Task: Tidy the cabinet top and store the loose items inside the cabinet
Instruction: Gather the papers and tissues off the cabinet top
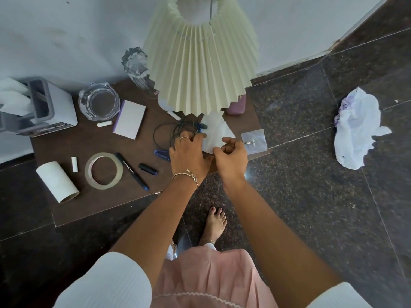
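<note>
Here both hands pinch white paper at cabinet top edge.

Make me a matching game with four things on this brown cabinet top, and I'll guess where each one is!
Things:
1. tape roll
2. glass jar
3. cardboard tube
4. small clear packet

Places:
A. front left corner of the cabinet top
B. right edge, beside the right hand
C. between the tissue box and the notepad
D. just left of the black marker

Pairs: 1-D, 2-C, 3-A, 4-B
</note>
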`<state>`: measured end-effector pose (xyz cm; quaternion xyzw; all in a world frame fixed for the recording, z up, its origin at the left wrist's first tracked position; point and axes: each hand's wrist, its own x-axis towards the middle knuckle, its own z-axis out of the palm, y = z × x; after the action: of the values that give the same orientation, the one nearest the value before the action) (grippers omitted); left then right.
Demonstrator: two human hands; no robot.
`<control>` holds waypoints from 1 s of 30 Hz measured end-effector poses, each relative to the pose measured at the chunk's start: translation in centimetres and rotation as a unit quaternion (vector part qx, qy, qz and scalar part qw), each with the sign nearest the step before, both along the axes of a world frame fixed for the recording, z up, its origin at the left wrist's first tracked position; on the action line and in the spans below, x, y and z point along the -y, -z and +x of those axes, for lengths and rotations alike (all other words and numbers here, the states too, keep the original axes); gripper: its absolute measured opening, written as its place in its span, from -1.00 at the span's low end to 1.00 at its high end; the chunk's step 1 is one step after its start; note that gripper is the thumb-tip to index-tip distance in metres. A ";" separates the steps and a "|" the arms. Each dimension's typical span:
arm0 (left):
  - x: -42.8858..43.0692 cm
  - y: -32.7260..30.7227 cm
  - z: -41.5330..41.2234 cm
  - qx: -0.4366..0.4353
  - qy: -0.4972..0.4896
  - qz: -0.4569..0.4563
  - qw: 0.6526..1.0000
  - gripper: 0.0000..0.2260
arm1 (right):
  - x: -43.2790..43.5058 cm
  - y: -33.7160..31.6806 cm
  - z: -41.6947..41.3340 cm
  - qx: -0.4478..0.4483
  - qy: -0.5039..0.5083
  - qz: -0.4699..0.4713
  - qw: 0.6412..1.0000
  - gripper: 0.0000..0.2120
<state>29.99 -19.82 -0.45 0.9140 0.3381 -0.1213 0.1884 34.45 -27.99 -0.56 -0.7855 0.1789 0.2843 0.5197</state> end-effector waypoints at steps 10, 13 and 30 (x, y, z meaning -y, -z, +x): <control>0.0 -0.2 1.2 0.011 -0.023 0.057 0.998 -0.80 | 0.2 0.5 -0.3 0.000 0.044 0.056 0.997 -0.82; 0.0 -0.6 1.1 0.026 -0.068 0.034 0.997 -0.77 | 0.1 0.6 -0.6 0.006 0.099 0.040 0.994 -0.93; 1.6 -4.0 -2.5 0.115 0.060 0.117 0.985 -0.90 | 1.1 -1.5 0.1 -0.204 0.208 0.349 0.891 -0.68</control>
<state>27.53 -21.45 3.53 0.9563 0.2705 0.0136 0.1098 34.60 -29.11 0.96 -0.4230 0.3292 0.3679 0.7599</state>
